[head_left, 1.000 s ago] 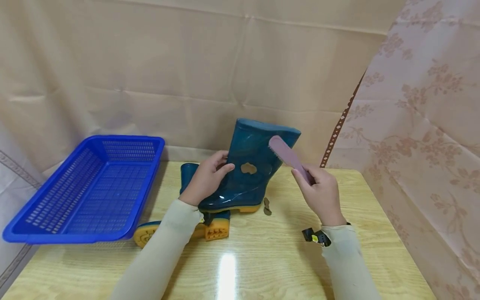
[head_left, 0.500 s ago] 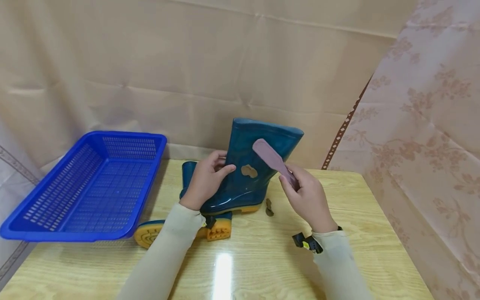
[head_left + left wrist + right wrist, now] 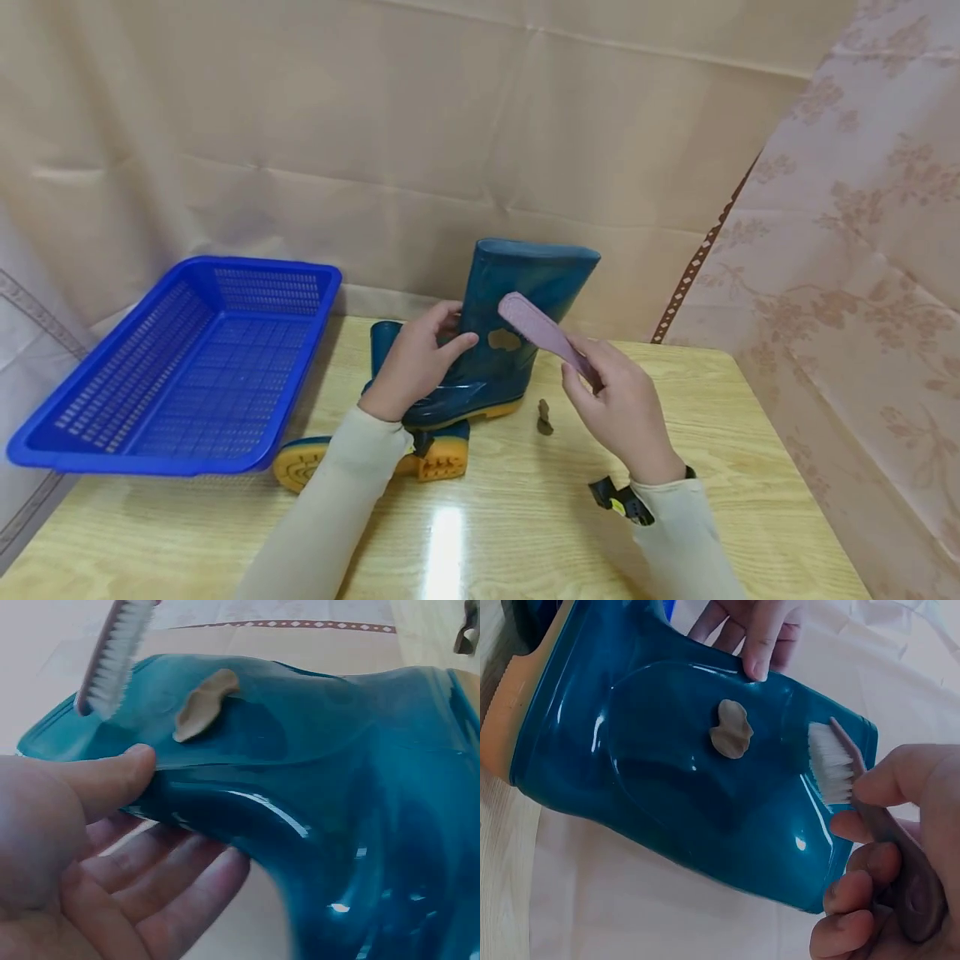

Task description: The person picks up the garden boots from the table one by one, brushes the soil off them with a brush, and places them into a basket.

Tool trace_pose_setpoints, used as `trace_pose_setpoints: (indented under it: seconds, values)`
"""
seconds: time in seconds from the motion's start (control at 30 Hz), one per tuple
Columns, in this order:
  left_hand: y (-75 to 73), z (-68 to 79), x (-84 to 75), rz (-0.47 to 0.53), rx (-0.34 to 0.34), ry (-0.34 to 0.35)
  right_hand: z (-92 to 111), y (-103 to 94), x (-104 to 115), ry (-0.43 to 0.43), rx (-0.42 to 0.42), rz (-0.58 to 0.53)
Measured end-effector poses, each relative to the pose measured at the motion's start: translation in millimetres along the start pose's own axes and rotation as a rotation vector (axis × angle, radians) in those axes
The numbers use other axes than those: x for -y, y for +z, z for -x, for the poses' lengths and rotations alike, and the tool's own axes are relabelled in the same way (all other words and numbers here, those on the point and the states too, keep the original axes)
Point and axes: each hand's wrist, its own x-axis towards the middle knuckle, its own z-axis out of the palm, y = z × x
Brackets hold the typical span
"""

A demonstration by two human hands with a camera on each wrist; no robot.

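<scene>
A teal rain boot (image 3: 487, 375) with a yellow sole stands tilted on the table. My left hand (image 3: 420, 354) holds the front of its shaft, thumb on the near side and fingers behind, as the left wrist view shows. A tan mud-like patch (image 3: 732, 730) sticks to the side of the shaft. My right hand (image 3: 615, 400) grips the handle of a mauve scrubbing brush (image 3: 536, 323). In the right wrist view its white bristles (image 3: 830, 763) face the shaft close to the top opening, beyond the patch. A second boot (image 3: 442, 460) lies sole outward under my left forearm.
A blue plastic basket (image 3: 300, 367) with perforated walls stands at the left of the wooden table (image 3: 540, 517). A small brown flake (image 3: 544, 418) lies right of the boot's heel. Beige cloth (image 3: 375, 125) hangs behind, and a floral curtain (image 3: 862, 250) at the right.
My right hand has carried the brush leftward across the shaft, then a little lower, so it now overlaps the patch's edge in the head view. My left hand keeps its hold on the boot.
</scene>
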Motion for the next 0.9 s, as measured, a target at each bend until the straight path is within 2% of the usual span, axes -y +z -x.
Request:
trace_pose_setpoints:
  seconds: [0.13,0.27,0.53,0.9]
  values:
    - [-5.7,1.9,-3.5,-0.031,0.012,0.034,1.1,-1.0,0.8,0.01,-0.008,-0.007]
    - [-9.0,2.8,-4.9,-0.04,0.007,0.072,0.3,-0.7,2.9,0.003,0.025,-0.004]
    - [-11.4,5.0,-7.4,-0.027,-0.02,0.035,-1.1,1.5,4.4,0.01,0.099,0.017]
    - [-12.0,7.0,-6.9,-0.033,-0.024,0.047,1.7,4.5,3.3,-0.085,0.141,-0.002]
